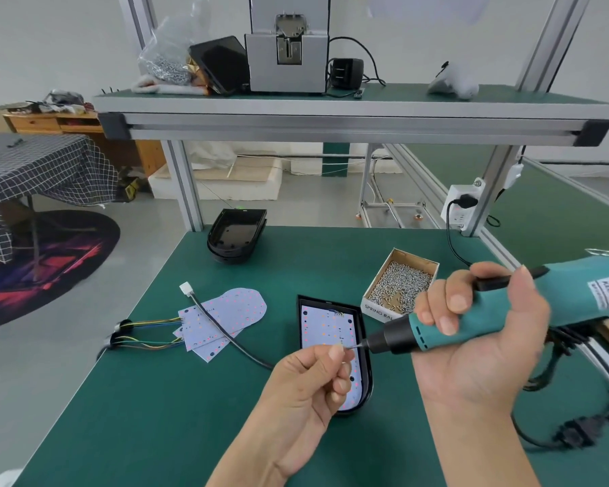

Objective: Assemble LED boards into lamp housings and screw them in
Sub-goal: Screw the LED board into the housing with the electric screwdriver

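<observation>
Over a green surface (148, 398), the left hand (306, 391) pinches a tiny screw (348, 347) against the bit of a teal screwdriver (479, 318), which the right hand (471, 339) grips around its barrel. Just below lies a black housing (364, 349) with an LED board (319, 328) seated inside. Spare boards (225, 318) and a screw box (401, 286) sit nearby. The screw looks light and easily dropped, best held by its shank; the thin board seems fragile.

A white LED board (327, 332) dotted with red and orange is seated flat in a black lamp housing (364, 349) near the mat's middle. Loose boards (225, 318) are fanned left; empty housings (236, 235) are stacked farther back.
</observation>
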